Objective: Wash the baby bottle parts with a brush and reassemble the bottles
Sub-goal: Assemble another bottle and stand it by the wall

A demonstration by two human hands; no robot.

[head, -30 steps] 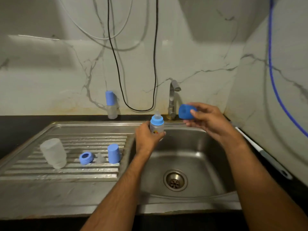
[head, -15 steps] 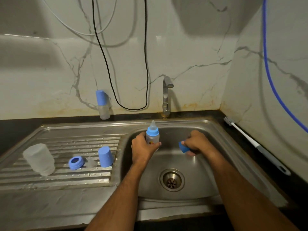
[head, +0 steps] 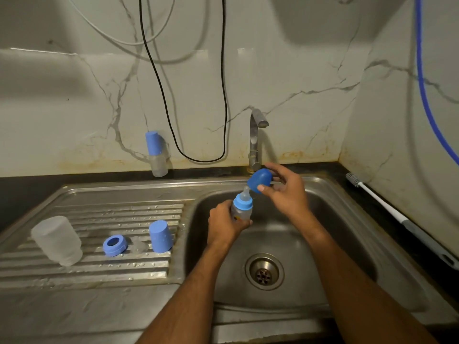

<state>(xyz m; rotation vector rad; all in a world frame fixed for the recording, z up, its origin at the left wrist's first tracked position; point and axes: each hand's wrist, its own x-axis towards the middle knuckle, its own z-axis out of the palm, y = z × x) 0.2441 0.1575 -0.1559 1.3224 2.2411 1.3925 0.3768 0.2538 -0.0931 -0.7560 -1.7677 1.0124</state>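
My left hand (head: 223, 223) grips a small clear baby bottle (head: 242, 207) with a blue collar and teat, upright over the sink basin (head: 335, 244). My right hand (head: 283, 189) holds a blue cap (head: 259, 181) tilted just above and right of the teat. On the drainboard (head: 87, 271) stand an upturned clear bottle body (head: 57, 240), a blue collar ring (head: 114, 245), a clear teat (head: 139, 245) and an upturned blue cap (head: 160, 236). A capped bottle (head: 156, 155) stands against the back wall. The white bottle brush (head: 387, 207) lies on the right counter.
The tap (head: 255, 137) rises behind the basin, close to my right hand; no water is running. The drain (head: 264, 271) sits in the basin floor. A black cable (head: 223, 95) and a blue hose (head: 422, 70) hang along the walls.
My right hand rose out of the basin with the blue cap and brought it up beside the teat. The bottle in my left hand stayed about where it was.
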